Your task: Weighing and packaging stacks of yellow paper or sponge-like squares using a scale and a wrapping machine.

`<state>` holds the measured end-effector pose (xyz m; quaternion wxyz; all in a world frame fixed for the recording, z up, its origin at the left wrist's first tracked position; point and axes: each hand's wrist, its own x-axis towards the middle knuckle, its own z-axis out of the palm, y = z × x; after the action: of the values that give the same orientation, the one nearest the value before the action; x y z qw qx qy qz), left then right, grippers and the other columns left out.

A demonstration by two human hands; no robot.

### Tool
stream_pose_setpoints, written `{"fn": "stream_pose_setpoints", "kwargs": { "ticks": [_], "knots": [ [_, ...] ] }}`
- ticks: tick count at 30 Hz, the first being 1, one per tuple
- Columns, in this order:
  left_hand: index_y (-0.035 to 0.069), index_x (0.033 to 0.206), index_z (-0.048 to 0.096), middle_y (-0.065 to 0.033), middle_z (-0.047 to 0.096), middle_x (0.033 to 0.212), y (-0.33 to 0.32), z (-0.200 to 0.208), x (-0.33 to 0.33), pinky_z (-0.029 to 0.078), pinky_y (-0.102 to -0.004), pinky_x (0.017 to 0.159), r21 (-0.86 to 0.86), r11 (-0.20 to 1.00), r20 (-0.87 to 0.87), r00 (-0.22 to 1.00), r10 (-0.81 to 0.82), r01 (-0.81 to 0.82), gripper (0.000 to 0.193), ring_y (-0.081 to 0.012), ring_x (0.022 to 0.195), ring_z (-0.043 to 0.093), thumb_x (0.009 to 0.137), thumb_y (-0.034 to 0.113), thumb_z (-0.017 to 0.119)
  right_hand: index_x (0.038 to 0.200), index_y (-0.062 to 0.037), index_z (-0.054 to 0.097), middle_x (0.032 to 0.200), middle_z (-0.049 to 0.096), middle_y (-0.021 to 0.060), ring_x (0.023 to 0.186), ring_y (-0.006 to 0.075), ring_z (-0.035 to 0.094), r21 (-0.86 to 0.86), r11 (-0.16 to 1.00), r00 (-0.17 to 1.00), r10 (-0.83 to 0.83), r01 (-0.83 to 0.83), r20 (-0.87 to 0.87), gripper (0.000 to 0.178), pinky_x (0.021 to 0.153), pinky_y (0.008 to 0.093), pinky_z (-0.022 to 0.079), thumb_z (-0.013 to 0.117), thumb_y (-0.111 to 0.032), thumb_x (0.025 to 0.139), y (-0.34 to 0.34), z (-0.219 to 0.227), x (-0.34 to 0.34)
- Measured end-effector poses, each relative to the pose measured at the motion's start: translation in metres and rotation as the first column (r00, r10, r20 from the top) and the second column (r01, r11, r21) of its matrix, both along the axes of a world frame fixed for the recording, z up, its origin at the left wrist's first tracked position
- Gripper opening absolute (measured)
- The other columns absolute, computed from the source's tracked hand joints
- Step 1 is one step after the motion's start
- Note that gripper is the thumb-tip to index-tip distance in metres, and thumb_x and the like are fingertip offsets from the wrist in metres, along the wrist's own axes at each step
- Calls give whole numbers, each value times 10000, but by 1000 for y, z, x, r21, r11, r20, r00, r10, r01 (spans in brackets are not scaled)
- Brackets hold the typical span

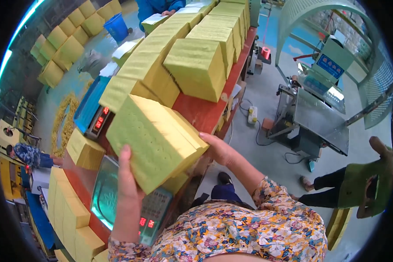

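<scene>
Both my hands hold a thick stack of yellow paper (148,139) tilted up in front of me, above the table's near edge. My left hand (129,183) grips its left lower side, thumb on the greenish dotted face. At the right edge, the fingers of my right hand (216,148) press against the paper. Beneath the stack lies a digital scale (105,192), its shiny platter reflecting green light and its red digits lit. A smaller yellow paper block (84,149) stands on the red table (198,111) just beyond the scale.
Long rows of yellow paper stacks (196,65) cover the table's far part, where a blue-clothed person (155,8) stands. A second scale (101,120) carries a blue tray (91,102). More stacks (67,205) line the left. Right are a machine (323,113) and another person (358,183).
</scene>
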<state>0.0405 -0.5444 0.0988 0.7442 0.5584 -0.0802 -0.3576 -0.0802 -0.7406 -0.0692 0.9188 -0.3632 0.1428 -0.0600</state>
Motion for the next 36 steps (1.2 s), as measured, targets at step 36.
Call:
{"fn": "stream_pose_setpoints", "kwargs": {
  "ticks": [36],
  "knots": [
    [-165,1443,183,-328,348,1457,-132,-57,18,292,-393,1131,75,969,381,905,190,-235,1054,-375,1383,347,859,595,624,1180,30,588,1066,637,135,924,227,646,-312,946,987,38,-86,-157,282,829,349,532,520,-52,919,-17,-12,-19]
  ]
}}
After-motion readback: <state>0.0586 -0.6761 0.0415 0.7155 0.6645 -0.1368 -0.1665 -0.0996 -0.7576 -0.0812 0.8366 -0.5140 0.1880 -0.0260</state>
